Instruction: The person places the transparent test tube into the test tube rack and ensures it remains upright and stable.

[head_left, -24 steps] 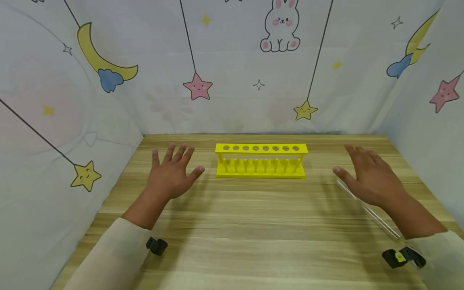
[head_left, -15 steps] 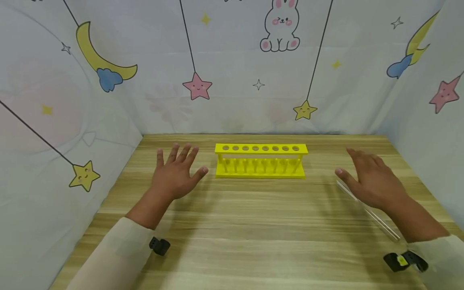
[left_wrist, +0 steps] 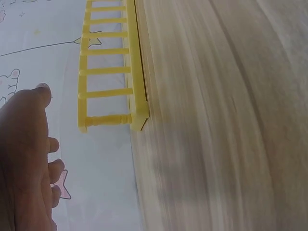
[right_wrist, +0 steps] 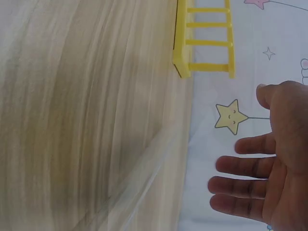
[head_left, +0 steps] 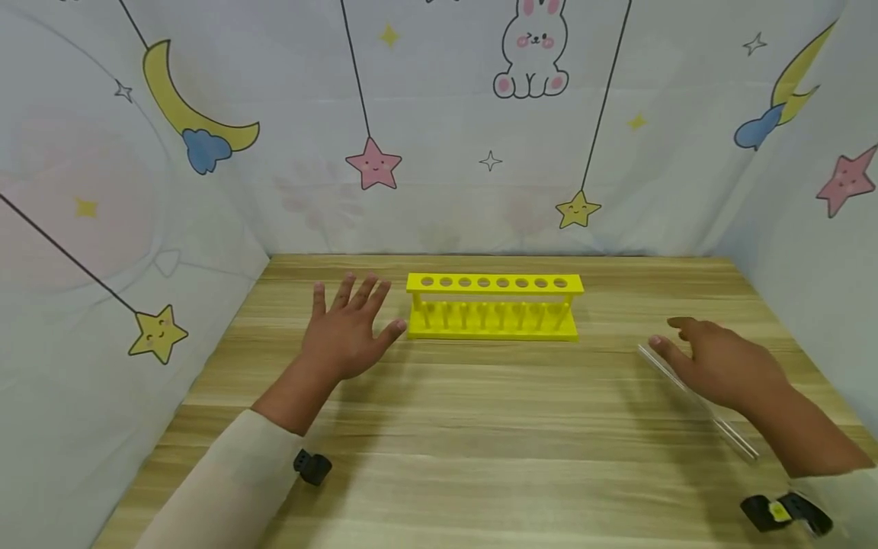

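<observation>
A yellow test tube rack (head_left: 494, 290) stands upright towards the back of the wooden table, with a row of round holes above and a row of pegs below. My left hand (head_left: 346, 339) hovers left of it, fingers spread, thumb pointing at the rack's near left corner. Over on the right, my right hand (head_left: 730, 366) hangs above clear thin tubing (head_left: 737, 440) that lies slantwise on the table, partly hidden by the hand. The right wrist view shows that hand's fingers (right_wrist: 238, 186) extended and holding nothing; the tubing (right_wrist: 137, 202) is blurred there.
White cloth (head_left: 439, 213) printed with stars, moons and a rabbit hangs behind the wooden table (head_left: 480, 457) and along both sides. A small black device (head_left: 312, 467) sits at the left cuff, and another (head_left: 771, 512) at the right cuff.
My left hand has drifted right, closer to the rack. My right hand has shifted right and towards me, its fingertips dipping lower over the tubing. Rack and tubing stay where they were.
</observation>
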`<action>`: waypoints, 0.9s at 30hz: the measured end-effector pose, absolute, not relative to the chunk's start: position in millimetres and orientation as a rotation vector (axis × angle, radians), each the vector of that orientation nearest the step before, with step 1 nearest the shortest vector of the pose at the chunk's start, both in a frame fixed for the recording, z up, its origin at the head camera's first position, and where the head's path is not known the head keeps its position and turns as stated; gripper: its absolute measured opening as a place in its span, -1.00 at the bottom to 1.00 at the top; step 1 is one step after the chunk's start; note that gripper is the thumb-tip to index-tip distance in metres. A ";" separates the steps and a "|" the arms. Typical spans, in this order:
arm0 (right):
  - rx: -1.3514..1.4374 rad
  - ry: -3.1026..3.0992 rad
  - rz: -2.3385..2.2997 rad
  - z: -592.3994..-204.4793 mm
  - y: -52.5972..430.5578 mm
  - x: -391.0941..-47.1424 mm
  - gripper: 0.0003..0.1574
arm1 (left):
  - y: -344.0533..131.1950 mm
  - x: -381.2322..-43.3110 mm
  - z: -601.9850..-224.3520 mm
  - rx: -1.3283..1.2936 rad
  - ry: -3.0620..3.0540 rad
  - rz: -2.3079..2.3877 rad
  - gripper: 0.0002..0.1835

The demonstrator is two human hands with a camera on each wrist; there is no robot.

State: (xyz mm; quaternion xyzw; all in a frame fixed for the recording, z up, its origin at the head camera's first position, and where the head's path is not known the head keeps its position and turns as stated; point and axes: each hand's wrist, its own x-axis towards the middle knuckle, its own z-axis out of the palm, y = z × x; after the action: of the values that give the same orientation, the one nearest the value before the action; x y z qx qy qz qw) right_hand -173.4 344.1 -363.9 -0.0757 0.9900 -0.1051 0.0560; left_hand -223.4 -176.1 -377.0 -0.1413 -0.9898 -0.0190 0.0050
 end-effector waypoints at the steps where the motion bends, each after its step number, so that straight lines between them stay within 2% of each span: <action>1: -0.231 2.990 -0.318 -364.5 345.9 -172.3 0.04 | -175.4 -223.3 -377.4 -0.444 -3.097 -0.061 -0.05; 27: -0.187 2.936 -0.327 -380.3 374.5 -155.0 0.02 | -166.5 -224.5 -381.5 -0.465 -3.071 -0.040 -0.12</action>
State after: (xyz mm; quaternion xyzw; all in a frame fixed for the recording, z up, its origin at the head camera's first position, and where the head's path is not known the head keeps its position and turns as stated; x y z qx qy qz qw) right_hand -155.0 374.5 -380.3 -0.0628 0.9878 -0.1101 0.0907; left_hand -224.5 -166.5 -381.5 -0.1496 -0.9885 -0.0130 0.0175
